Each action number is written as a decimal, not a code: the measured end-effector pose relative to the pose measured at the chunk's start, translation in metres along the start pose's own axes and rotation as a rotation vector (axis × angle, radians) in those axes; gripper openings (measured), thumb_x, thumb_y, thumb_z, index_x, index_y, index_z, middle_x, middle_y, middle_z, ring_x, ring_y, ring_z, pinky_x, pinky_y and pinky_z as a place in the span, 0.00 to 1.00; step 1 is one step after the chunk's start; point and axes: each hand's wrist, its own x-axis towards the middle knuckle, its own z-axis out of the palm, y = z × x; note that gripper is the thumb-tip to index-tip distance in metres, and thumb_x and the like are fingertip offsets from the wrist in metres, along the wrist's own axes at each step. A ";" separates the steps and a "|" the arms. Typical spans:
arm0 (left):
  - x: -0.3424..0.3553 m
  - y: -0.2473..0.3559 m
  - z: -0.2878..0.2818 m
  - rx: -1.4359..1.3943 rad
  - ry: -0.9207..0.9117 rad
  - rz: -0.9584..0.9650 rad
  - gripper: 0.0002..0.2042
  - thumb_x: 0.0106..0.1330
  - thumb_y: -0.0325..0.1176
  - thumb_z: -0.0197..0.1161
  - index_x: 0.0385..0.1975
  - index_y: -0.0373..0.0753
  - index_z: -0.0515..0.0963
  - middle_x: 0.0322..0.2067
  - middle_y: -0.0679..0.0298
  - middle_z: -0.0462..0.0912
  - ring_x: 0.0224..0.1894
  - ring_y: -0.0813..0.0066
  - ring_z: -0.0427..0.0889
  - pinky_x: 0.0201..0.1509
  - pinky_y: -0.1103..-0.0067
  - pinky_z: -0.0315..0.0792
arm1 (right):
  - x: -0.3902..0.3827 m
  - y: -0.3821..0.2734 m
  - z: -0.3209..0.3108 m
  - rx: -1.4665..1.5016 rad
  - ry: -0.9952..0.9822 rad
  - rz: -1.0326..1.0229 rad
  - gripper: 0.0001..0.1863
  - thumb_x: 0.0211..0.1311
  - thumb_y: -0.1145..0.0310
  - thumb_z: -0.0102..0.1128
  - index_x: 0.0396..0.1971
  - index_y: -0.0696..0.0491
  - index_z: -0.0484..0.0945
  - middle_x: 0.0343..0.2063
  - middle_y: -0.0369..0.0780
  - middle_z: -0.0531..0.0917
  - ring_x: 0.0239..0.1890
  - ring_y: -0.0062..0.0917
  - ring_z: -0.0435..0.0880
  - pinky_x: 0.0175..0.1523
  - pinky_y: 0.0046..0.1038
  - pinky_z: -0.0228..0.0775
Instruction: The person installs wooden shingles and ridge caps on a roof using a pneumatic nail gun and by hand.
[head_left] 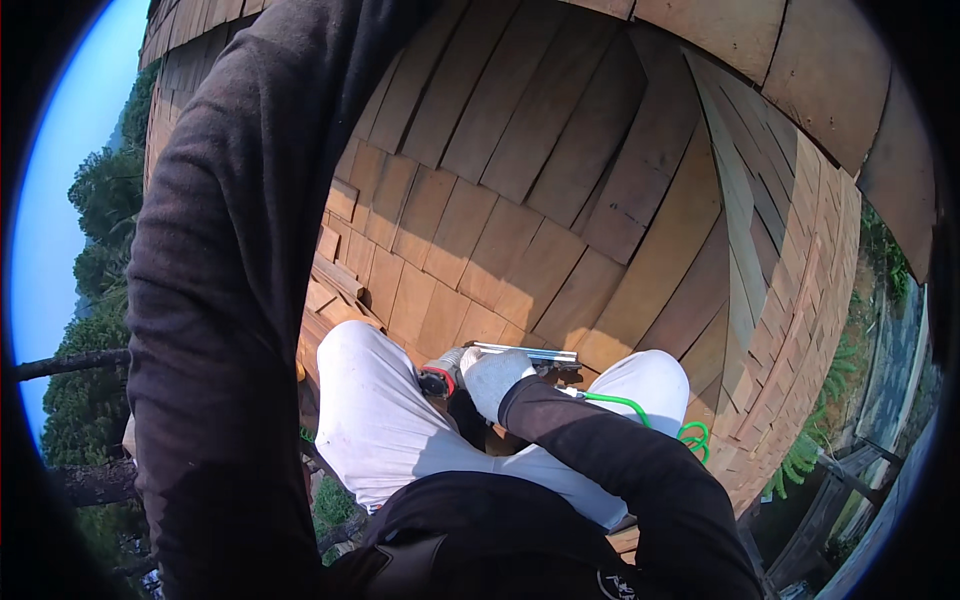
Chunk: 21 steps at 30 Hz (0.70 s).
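My right hand, in a light grey glove, is closed around an air nail gun between my knees. Its long silver magazine points to the right, and a rounded part with a red and black end shows left of the glove. A green air hose runs from the tool's right end over my right thigh. My left arm, in a dark sleeve, is raised close in front on the left; its hand lies beyond the picture's upper edge. Wooden shingles overlap in rows before my knees.
I sit with bent legs in white trousers on the shingled roof. A sloping ridge rises at the right. Loose wood pieces lie left of my knee. Trees stand beyond the roof at left; ground shows below at right.
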 end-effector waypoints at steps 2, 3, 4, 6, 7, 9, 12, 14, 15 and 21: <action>0.005 0.002 0.007 -0.048 0.004 -0.011 0.22 0.72 0.45 0.60 0.58 0.36 0.79 0.61 0.47 0.78 0.65 0.48 0.74 0.71 0.65 0.66 | -0.007 0.003 -0.010 0.014 -0.026 0.017 0.17 0.65 0.67 0.55 0.48 0.62 0.78 0.27 0.45 0.88 0.29 0.36 0.90 0.31 0.41 0.78; 0.005 0.006 0.005 -0.104 -0.018 -0.039 0.21 0.72 0.44 0.60 0.58 0.36 0.79 0.61 0.47 0.77 0.65 0.48 0.73 0.71 0.65 0.66 | -0.010 0.001 -0.018 -0.005 -0.045 0.020 0.17 0.65 0.66 0.55 0.48 0.62 0.79 0.28 0.45 0.89 0.29 0.36 0.90 0.31 0.41 0.78; 0.005 0.010 0.005 -0.161 -0.043 -0.068 0.20 0.72 0.43 0.60 0.57 0.37 0.79 0.61 0.47 0.77 0.65 0.47 0.73 0.71 0.65 0.65 | -0.003 0.007 -0.017 0.000 -0.065 0.045 0.18 0.67 0.67 0.54 0.51 0.63 0.78 0.31 0.45 0.89 0.32 0.36 0.91 0.33 0.41 0.79; 0.009 0.004 -0.005 -0.099 -0.073 -0.028 0.20 0.72 0.42 0.60 0.58 0.37 0.79 0.61 0.46 0.77 0.65 0.48 0.73 0.71 0.65 0.66 | 0.008 0.009 -0.014 0.019 -0.105 0.041 0.21 0.68 0.67 0.53 0.55 0.63 0.77 0.34 0.45 0.90 0.35 0.36 0.92 0.35 0.40 0.80; 0.010 0.003 -0.009 -0.068 -0.088 -0.009 0.20 0.72 0.42 0.60 0.58 0.38 0.79 0.61 0.46 0.77 0.65 0.48 0.73 0.71 0.65 0.66 | 0.008 0.007 -0.012 0.024 -0.121 0.027 0.21 0.68 0.67 0.53 0.56 0.63 0.77 0.34 0.45 0.90 0.35 0.36 0.92 0.35 0.40 0.80; 0.007 0.003 -0.004 -0.025 -0.061 -0.029 0.20 0.71 0.43 0.60 0.58 0.38 0.79 0.60 0.46 0.78 0.65 0.49 0.74 0.71 0.65 0.66 | 0.007 0.007 -0.025 0.018 -0.144 0.018 0.21 0.68 0.66 0.53 0.56 0.63 0.77 0.34 0.46 0.90 0.35 0.36 0.92 0.35 0.40 0.80; 0.006 0.012 -0.005 0.002 -0.065 -0.083 0.21 0.71 0.44 0.61 0.58 0.39 0.80 0.59 0.48 0.80 0.63 0.50 0.76 0.70 0.65 0.67 | -0.005 0.011 -0.051 0.063 -0.022 0.069 0.18 0.62 0.65 0.59 0.48 0.60 0.78 0.30 0.45 0.89 0.33 0.37 0.91 0.34 0.40 0.80; 0.003 0.019 -0.006 -0.006 -0.051 -0.113 0.20 0.70 0.46 0.61 0.56 0.41 0.81 0.57 0.50 0.82 0.61 0.50 0.79 0.69 0.63 0.68 | -0.011 0.020 -0.066 0.054 0.100 0.066 0.17 0.57 0.65 0.62 0.44 0.59 0.78 0.27 0.44 0.88 0.30 0.39 0.90 0.35 0.41 0.80; 0.001 0.020 -0.011 -0.009 -0.040 -0.122 0.20 0.70 0.45 0.60 0.55 0.41 0.81 0.56 0.50 0.83 0.60 0.50 0.79 0.68 0.64 0.69 | -0.013 0.020 -0.084 0.052 0.128 0.135 0.19 0.56 0.64 0.65 0.46 0.57 0.77 0.26 0.45 0.87 0.30 0.40 0.89 0.36 0.41 0.80; 0.010 0.023 -0.014 -0.110 -0.033 -0.322 0.15 0.70 0.40 0.54 0.46 0.40 0.84 0.46 0.49 0.86 0.52 0.49 0.83 0.59 0.62 0.75 | -0.058 0.060 -0.163 -0.026 0.579 0.413 0.23 0.53 0.66 0.64 0.52 0.54 0.79 0.30 0.49 0.87 0.33 0.44 0.88 0.40 0.43 0.80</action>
